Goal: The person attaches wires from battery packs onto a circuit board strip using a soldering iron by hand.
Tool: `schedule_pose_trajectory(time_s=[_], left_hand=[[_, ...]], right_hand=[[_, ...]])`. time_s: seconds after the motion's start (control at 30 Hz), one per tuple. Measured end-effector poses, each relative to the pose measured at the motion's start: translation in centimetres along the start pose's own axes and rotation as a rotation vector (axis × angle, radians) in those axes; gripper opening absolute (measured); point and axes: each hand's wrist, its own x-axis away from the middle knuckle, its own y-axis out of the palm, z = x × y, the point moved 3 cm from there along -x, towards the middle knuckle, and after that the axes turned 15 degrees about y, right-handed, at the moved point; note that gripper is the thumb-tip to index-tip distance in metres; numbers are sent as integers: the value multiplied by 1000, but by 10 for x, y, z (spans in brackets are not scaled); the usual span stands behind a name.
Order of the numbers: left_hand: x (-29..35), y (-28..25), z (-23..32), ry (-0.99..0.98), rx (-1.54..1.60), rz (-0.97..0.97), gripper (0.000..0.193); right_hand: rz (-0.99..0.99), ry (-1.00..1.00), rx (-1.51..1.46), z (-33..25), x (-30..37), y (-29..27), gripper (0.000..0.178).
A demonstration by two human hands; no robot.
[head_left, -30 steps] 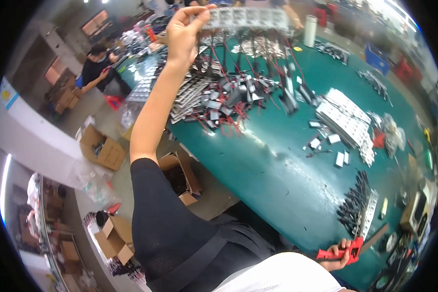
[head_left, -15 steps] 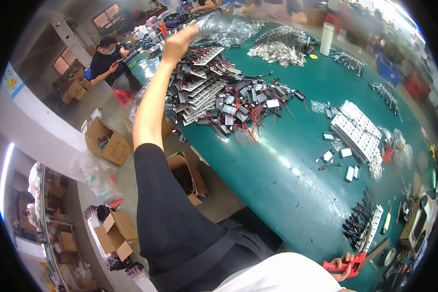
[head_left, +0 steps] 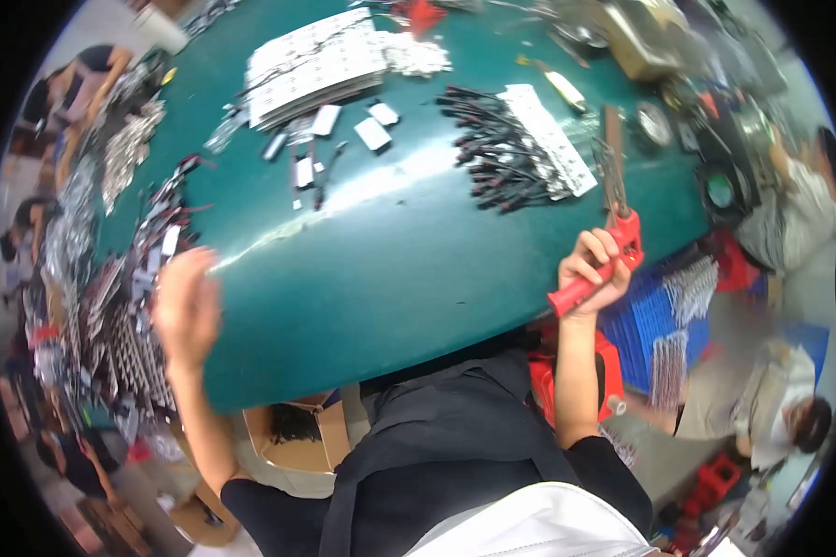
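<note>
My right hand (head_left: 593, 269) is closed round the handle of a red soldering gun (head_left: 628, 243), its thin metal tip pointing away from me over the right side of the table. Beyond it lies a white strip board (head_left: 553, 139) with a bunch of short black cables (head_left: 497, 148) along its left side. My left hand (head_left: 188, 306) is at the left of the table, beside a heap of small boxy parts with wires (head_left: 163, 246). Motion smears its fingers, so I cannot make out whether it holds anything.
A stack of white boards (head_left: 316, 70) lies at the far side of the green table (head_left: 362, 297), with loose white boxes (head_left: 372, 134) before it. A yellow-tipped pen-like tool (head_left: 565, 91) lies far right. Blue crates (head_left: 655, 334) and a cardboard box (head_left: 320, 436) stand below table level.
My view has swung right. My left hand, formerly stretched out over the far heap, has drawn back nearer to me. The red soldering gun stays in my right hand, which now shows more fully.
</note>
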Motion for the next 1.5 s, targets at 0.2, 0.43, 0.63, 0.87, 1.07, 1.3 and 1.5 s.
schedule_pose_trajectory(time_s=[0.2, 0.43, 0.63, 0.87, 1.07, 1.3, 1.5], left_hand=[[-179, 180, 112, 675, 424, -5, 26], [-300, 281, 140, 815, 329, 23, 35], [-271, 232, 118, 766, 442, -66, 31], [-179, 100, 73, 653, 492, -235, 27], [-81, 131, 96, 414, 468, -594, 25], [-55, 143, 52, 193, 489, -218, 23], [3, 93, -136, -13, -384, -540, 31]], right_hand=[[-70, -132, -46, -20, 14, 0, 74], [-62, -160, -95, -15, 11, -1, 78], [-87, -123, -82, -16, 6, -1, 72], [-47, -111, -95, -16, 6, 1, 77], [8, 21, 5, -10, 6, 1, 80], [82, 87, 384, -32, 6, 19, 72], [311, 10, 1462, -82, -15, 111, 64]])
